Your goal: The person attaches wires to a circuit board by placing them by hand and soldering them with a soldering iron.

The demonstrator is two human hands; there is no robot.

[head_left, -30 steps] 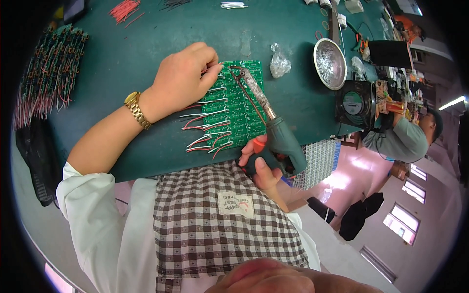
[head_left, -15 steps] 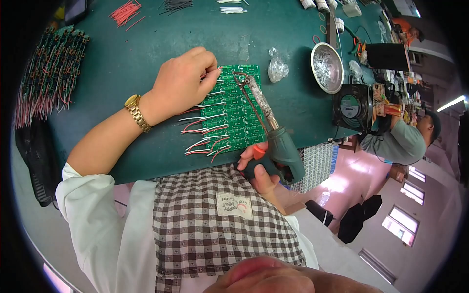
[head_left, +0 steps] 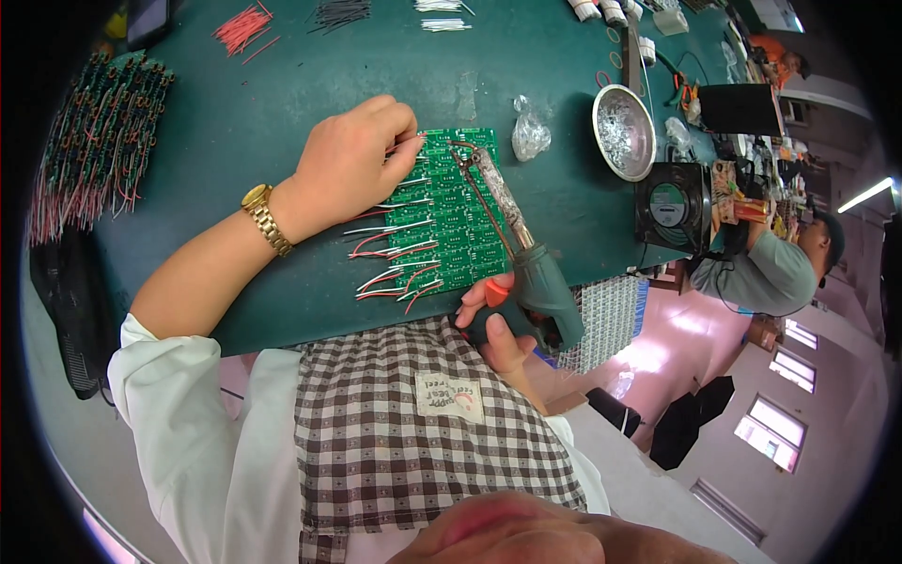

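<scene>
A green panel of circuit boards (head_left: 462, 221) lies on the table, with red and white wires (head_left: 395, 246) sticking out along its left edge. My left hand (head_left: 355, 150) is pinched at the panel's upper left corner, on what looks like a thin wire mostly hidden by the fingers. In my right hand (head_left: 503, 343) is a pistol-shaped soldering gun (head_left: 545, 282), green-black with an orange-red trigger. Its long metal barrel slants up over the panel, and the dark tip ends near the top edge, a little right of my left fingertips.
Bundles of red wires (head_left: 244, 30), black wires (head_left: 340, 13) and white wires (head_left: 445, 24) lie at the far side. Finished-looking wired boards (head_left: 99, 141) are stacked left. To the right are a crumpled plastic bag (head_left: 531, 132), a metal bowl (head_left: 624, 132), a fan (head_left: 671, 205) and another person (head_left: 766, 268).
Both hands and the soldering gun keep nearly the same place. The view has shifted very slightly, and the things at the right appear a little further left.
</scene>
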